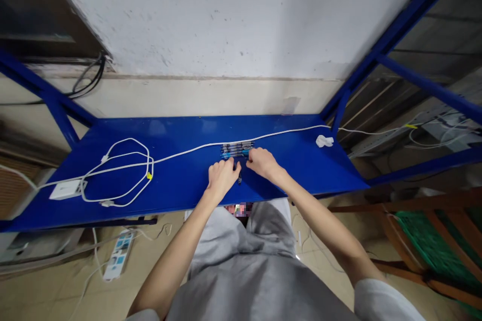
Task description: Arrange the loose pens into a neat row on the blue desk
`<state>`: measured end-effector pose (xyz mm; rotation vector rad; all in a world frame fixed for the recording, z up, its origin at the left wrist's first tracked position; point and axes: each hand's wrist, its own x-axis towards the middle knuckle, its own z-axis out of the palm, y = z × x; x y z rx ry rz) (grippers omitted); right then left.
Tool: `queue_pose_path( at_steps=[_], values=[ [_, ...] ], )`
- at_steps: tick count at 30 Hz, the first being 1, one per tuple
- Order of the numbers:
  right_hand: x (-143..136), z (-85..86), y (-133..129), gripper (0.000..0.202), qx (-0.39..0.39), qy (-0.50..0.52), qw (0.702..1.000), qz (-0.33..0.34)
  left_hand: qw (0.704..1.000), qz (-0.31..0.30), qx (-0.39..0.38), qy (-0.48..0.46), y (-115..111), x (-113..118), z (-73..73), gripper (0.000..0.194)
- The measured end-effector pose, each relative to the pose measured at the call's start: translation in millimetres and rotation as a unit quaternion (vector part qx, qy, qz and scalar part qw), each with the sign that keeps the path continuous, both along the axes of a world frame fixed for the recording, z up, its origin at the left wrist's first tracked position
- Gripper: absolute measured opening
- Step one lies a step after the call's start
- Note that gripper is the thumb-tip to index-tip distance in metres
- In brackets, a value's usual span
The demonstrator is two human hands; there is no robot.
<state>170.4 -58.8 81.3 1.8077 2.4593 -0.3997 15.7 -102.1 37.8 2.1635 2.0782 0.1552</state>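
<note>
Several slim pens (235, 149) lie side by side on the blue table (181, 180), just in front of a white cable. My left hand (222, 176) is below their left part, its fingers bent around a small dark object (240, 175) that shows beside the thumb. At the right end of the pens is my right hand (262, 162), with its fingers curled together against the blue pen nearest me. What its fingertips hold, if anything, is too small to make out.
A white cable (181, 154) crosses the table. On the left lie a looped cable (130, 139) and a white adapter (66, 189). A crumpled white piece (324, 141) rests at the right. Blue frame bars (341, 110) rise at both ends. A power strip (119, 256) is on the floor.
</note>
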Motion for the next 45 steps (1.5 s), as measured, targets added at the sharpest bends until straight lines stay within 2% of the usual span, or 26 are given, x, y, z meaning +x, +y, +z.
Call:
queue_pose_path(
  at_steps=[2, 4, 5, 7, 9, 11, 12, 14, 17, 19, 22, 26, 30, 35, 39, 41, 45],
  values=[
    [18.4, -3.0, 6.5, 0.014, -0.004, 0.068, 0.998, -0.001, 0.999, -0.024, -0.017, 0.015, 4.6, 1.0, 3.0, 0.036],
    [38.8, -11.1, 11.3, 0.009, -0.036, 0.238, 0.970, -0.025, 0.998, -0.040, -0.024, 0.031, 6.7, -1.1, 7.8, 0.034],
    [48.2, -16.1, 13.1, 0.009, -0.065, 0.325, 0.942, -0.042, 0.998, -0.040, -0.018, 0.038, 7.6, -3.5, 11.0, 0.033],
    [61.7, -25.3, 16.6, 0.013, -0.118, 0.476, 0.868, -0.078, 0.998, -0.033, 0.012, 0.043, 11.5, -9.9, 18.2, 0.034],
    [65.5, -31.6, 23.0, 0.020, -0.130, 0.586, 0.793, -0.104, 0.997, -0.049, 0.056, 0.026, 21.4, -16.1, 24.3, 0.034],
    [59.5, -35.8, 34.7, 0.025, -0.105, 0.655, 0.739, -0.112, 0.987, -0.121, 0.103, -0.004, 38.1, -19.4, 26.4, 0.031],
    [53.9, -37.8, 42.3, 0.026, -0.088, 0.678, 0.722, -0.110, 0.979, -0.166, 0.117, -0.014, 48.2, -19.7, 25.5, 0.029],
    [41.1, -43.2, 58.5, 0.029, -0.054, 0.708, 0.697, -0.100, 0.964, -0.221, 0.147, -0.030, 68.9, -18.5, 20.1, 0.027],
    [27.6, -55.1, 76.9, 0.034, -0.034, 0.737, 0.670, -0.088, 0.945, -0.262, 0.189, -0.058, 92.1, -17.6, 6.6, 0.030],
    [25.6, -63.6, 82.2, 0.037, -0.037, 0.740, 0.665, -0.087, 0.935, -0.278, 0.205, -0.075, 98.5, -19.6, -2.3, 0.031],
    [28.1, -71.6, 83.4, 0.041, -0.040, 0.730, 0.675, -0.097, 0.932, -0.279, 0.213, -0.094, 97.0, -23.6, -10.9, 0.031],
    [28.4, -71.1, 84.7, 0.044, -0.045, 0.722, 0.683, -0.101, 0.934, -0.259, 0.212, -0.125, 90.5, -23.5, -14.9, 0.029],
    [26.1, -69.8, 84.5, 0.041, -0.056, 0.724, 0.683, -0.074, 0.934, -0.240, 0.199, -0.171, 88.5, -20.9, -18.6, 0.030],
    [23.0, -73.3, 71.3, 0.039, -0.088, 0.659, 0.747, -0.001, 0.934, -0.236, 0.197, -0.181, 86.6, -18.4, -21.2, 0.030],
    [16.5, -70.9, 59.1, 0.051, -0.036, 0.608, 0.792, -0.026, 0.941, -0.239, 0.208, -0.120, 80.1, -11.8, -16.8, 0.029],
    [14.5, -67.9, 54.7, 0.057, -0.027, 0.597, 0.801, -0.028, 0.942, -0.234, 0.212, -0.114, 74.5, -8.7, -14.0, 0.030],
    [18.0, -61.4, 39.4, 0.054, -0.077, 0.613, 0.786, -0.012, 0.946, -0.198, 0.218, -0.134, 60.8, -8.8, -13.9, 0.038]
  ],
)
